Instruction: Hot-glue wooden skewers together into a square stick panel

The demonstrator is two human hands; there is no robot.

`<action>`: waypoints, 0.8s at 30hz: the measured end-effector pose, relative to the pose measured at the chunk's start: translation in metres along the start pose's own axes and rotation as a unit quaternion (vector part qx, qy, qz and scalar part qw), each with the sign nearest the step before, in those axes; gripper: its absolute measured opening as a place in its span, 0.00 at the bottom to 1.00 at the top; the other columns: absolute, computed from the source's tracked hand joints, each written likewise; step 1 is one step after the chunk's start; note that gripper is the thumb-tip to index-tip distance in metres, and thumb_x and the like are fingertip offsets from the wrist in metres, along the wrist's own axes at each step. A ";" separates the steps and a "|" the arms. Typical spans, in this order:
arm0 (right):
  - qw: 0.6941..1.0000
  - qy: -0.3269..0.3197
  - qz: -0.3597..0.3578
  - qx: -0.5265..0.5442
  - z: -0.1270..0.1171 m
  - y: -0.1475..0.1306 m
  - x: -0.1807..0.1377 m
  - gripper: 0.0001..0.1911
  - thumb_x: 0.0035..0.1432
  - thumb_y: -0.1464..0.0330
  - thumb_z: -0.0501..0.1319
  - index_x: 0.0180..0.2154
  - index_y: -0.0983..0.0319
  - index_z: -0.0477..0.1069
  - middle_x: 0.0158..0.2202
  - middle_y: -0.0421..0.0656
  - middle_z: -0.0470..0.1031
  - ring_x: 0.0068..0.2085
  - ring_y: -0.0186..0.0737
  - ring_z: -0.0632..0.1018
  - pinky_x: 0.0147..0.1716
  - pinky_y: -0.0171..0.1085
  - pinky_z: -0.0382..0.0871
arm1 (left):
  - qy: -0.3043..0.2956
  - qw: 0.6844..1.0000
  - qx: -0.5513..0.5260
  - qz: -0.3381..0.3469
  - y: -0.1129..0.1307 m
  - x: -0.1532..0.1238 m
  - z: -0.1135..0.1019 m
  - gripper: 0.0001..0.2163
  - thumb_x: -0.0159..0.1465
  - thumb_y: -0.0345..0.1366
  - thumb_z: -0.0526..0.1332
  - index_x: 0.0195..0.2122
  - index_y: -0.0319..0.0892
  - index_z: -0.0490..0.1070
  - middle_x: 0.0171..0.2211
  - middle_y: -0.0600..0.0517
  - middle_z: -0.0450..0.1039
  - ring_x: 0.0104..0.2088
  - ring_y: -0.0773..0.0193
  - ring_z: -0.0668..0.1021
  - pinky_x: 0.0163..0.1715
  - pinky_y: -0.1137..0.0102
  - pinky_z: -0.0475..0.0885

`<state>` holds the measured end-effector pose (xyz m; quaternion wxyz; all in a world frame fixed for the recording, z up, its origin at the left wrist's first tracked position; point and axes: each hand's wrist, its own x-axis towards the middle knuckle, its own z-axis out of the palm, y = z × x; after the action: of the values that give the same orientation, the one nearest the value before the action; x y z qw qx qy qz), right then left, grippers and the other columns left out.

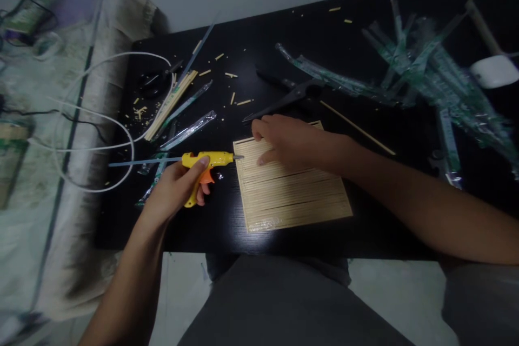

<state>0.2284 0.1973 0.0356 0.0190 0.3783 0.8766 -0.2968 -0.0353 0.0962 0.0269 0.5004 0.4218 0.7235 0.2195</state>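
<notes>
In my left hand (187, 179) is a yellow hot glue gun (219, 158) with an orange trigger, my thumb along its top. A translucent glue stick (141, 162) sticks out of its back. The metal nozzle meets or hovers just over the left edge of a flat panel of pale thin sticks (295, 194) laid side by side; contact I cannot tell. Over the panel's far part rests my right hand (284, 140), fingers bent, thumb and forefinger apart. Whether anything small lies under its fingertips is hidden. A shiny glossy patch shows at the panel's near left corner.
Black scissors (287, 98) lie beyond the panel, with a loose stick (357, 127) to the right. Clear-green plastic wrappers (438, 70) heap at the right. On the left are a stick bundle (172, 105), another pair of scissors (152, 84), stick scraps and a looping white cable (132, 146).
</notes>
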 end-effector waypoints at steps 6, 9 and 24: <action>1.000 0.000 0.005 -0.002 0.000 0.000 0.001 0.19 0.59 0.66 0.74 0.46 0.62 0.69 0.50 0.49 0.76 0.49 0.49 0.75 0.42 0.39 0.61 | -0.015 1.000 0.015 0.000 0.000 -0.007 0.000 0.23 0.66 0.56 0.63 0.24 0.42 0.75 0.17 0.47 0.75 0.14 0.63 0.74 0.14 0.72 0.67; 1.000 0.002 -0.001 -0.002 0.002 0.001 0.001 0.19 0.58 0.66 0.74 0.46 0.62 0.69 0.50 0.49 0.76 0.49 0.49 0.75 0.42 0.39 0.61 | -0.017 1.000 0.021 0.009 0.003 -0.010 0.000 0.22 0.66 0.55 0.64 0.24 0.43 0.75 0.15 0.49 0.73 0.13 0.63 0.72 0.14 0.72 0.66; 1.000 -0.007 0.009 0.000 -0.002 -0.002 -0.001 0.20 0.60 0.67 0.73 0.50 0.63 0.69 0.52 0.51 0.76 0.51 0.50 0.75 0.46 0.40 0.62 | -0.057 0.996 0.067 0.006 -0.013 -0.023 -0.007 0.23 0.66 0.59 0.64 0.28 0.43 0.74 0.18 0.50 0.74 0.14 0.65 0.73 0.14 0.73 0.64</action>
<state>0.2281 0.1961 0.0384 0.0277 0.3845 0.8730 -0.2987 -0.0439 0.0706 0.0325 0.5100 0.4707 0.7043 0.1493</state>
